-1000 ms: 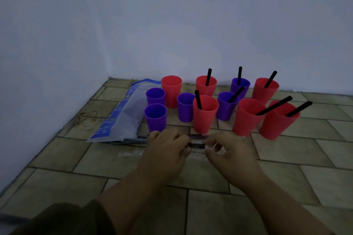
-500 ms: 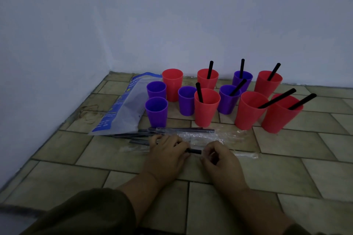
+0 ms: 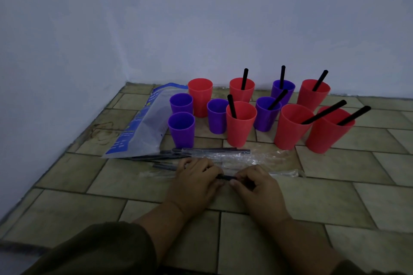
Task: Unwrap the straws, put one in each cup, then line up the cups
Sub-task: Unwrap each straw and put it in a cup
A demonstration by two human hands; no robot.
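Step in hand: stripping the wrapper from one straw. The left hand [image 3: 196, 179] and the right hand [image 3: 257, 187] are both closed on the same black straw [image 3: 226, 177], each gripping it with curled fingers. Only a short dark length shows between them, held level and low over the tiled floor [image 3: 335, 203]. Whether film covers that length cannot be told in this dim light. Hold one end firm with the left hand and draw the film off along the axis of the straw with the right; a sideways pull is likely to kink the tube. Keep the work clear of the wrapped straws [image 3: 207, 152] lying just beyond the knuckles, so that a bare one is not mixed in with them. Drop the spent film with the loose wrappers [image 3: 270, 159] to the right. Four cups have no straw: the red cup [image 3: 200, 98] at the back left and three purple ones near the bag [image 3: 143, 127], the closest being the front purple cup [image 3: 181, 129]. The seven other cups each hold one. Lower the bare straw end first into the front purple cup and let it lean on the rim. The cups look light and stand close together, so place the straw downward and do not push, which should avoid toppling a neighbour.
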